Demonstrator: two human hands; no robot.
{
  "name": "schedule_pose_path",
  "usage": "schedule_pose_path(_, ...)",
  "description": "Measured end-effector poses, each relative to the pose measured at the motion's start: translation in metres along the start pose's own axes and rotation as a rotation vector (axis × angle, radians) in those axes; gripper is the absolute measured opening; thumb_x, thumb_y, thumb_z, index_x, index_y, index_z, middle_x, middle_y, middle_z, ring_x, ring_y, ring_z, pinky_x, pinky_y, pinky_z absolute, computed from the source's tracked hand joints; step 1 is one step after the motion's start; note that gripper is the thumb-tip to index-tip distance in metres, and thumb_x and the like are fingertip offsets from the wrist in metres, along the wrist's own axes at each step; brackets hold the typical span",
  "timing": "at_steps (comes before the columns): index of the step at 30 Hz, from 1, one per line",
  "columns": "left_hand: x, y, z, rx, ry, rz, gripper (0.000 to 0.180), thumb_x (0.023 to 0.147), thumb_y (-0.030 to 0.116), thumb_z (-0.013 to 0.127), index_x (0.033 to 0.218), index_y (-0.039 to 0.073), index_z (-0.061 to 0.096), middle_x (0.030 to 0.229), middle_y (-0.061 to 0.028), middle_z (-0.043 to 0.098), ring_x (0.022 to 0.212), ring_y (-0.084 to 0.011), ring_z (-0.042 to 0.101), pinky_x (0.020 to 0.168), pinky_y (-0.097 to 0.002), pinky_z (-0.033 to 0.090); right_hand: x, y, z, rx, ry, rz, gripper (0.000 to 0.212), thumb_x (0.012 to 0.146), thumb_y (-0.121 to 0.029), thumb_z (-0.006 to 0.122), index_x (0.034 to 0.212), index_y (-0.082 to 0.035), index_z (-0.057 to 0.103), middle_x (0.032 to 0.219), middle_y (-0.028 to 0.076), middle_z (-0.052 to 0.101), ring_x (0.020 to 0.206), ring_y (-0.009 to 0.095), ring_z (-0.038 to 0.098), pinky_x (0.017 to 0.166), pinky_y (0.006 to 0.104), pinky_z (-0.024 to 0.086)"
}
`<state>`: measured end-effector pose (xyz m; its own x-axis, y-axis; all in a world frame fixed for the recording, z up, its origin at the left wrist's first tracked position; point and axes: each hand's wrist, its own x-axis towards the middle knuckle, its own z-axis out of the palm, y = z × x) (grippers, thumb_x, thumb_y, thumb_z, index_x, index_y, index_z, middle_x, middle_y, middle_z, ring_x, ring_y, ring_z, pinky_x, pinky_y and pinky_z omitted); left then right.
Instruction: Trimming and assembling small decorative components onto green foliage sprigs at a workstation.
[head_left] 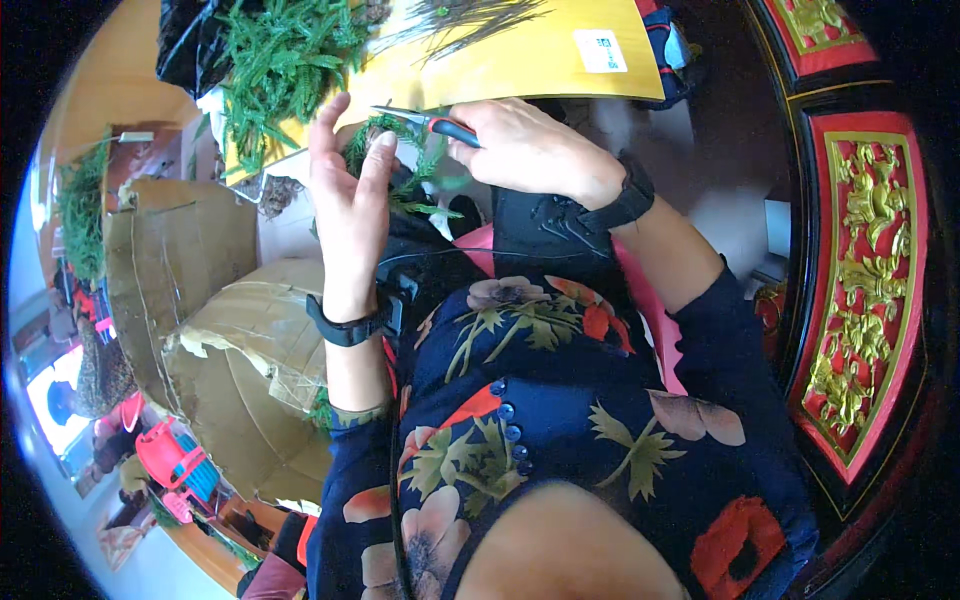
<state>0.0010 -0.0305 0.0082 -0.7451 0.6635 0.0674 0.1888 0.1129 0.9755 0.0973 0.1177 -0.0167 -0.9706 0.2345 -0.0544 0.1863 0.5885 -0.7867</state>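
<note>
My right hand (530, 148) is closed around a pair of pliers (432, 122) with red and black handles. Their slim metal jaws point left toward my other hand. Between thumb and fingers, my left hand (350, 195) holds a green artificial pine sprig (425, 180), its needled branches spreading right and downward. The jaw tips lie close to the sprig's upper end; whether they touch it I cannot tell.
Ahead is a yellow tabletop (540, 60) bearing a heap of green pine sprigs (285, 60), thin dark wires (470, 22) and a white label (600, 51). A torn cardboard box (190, 240) stands at left. A red and gold carved panel (868, 270) rises at right.
</note>
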Motion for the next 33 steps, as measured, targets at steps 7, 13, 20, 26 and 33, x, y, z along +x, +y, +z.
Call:
schedule_pose_path(7,0.008,0.004,0.006,0.148,0.093,0.139,0.039,0.086,0.007,0.058,0.122,0.001,0.046,0.087,-0.0029,0.057,0.071,-0.0068,0.051,0.066,-0.0196,0.043,-0.003,-0.006,-0.002,-0.075,0.109,0.038,0.024,0.077,-0.012,0.058,0.092,0.006,0.058,0.084,0.027,0.060,0.082,0.040,0.060,0.072,0.0449,0.048)
schedule_pose_path(13,0.014,0.007,-0.003,0.141,-0.129,-0.222,0.022,0.086,0.009,0.059,0.105,-0.002,0.057,0.081,-0.0005,0.058,0.074,-0.0085,0.051,0.068,-0.0218,0.043,-0.017,-0.002,-0.003,-0.083,0.208,0.178,0.021,0.074,-0.015,0.062,0.086,0.002,0.057,0.083,0.023,0.061,0.081,0.039,0.060,0.071,0.0454,0.048)
schedule_pose_path(20,0.013,0.013,0.018,0.645,-0.051,0.303,0.019,0.083,0.006,0.062,0.100,0.000,0.059,0.077,-0.0032,0.058,0.072,-0.0079,0.052,0.063,-0.0213,0.042,-0.022,0.009,-0.002,0.017,0.189,0.236,0.025,0.074,-0.020,0.065,0.088,-0.001,0.057,0.085,0.022,0.062,0.084,0.039,0.059,0.071,0.0451,0.048)
schedule_pose_path(26,0.035,0.033,0.028,0.773,-0.097,0.463,0.019,0.080,0.002,0.063,0.098,-0.001,0.059,0.083,-0.0079,0.060,0.073,-0.0128,0.056,0.065,-0.0250,0.044,-0.022,0.022,-0.014,0.116,0.268,0.194,0.035,0.076,-0.020,0.065,0.104,-0.002,0.053,0.092,0.021,0.062,0.088,0.036,0.060,0.074,0.0430,0.047)
schedule_pose_path(33,0.103,0.054,0.037,0.224,-0.256,0.176,0.015,0.078,0.001,0.063,0.093,-0.002,0.059,0.088,-0.0040,0.061,0.071,-0.0090,0.054,0.063,-0.0211,0.043,-0.028,0.050,-0.049,0.409,0.472,0.039,0.051,0.078,-0.020,0.065,0.122,-0.004,0.045,0.101,0.010,0.060,0.086,0.024,0.061,0.073,0.0365,0.048)
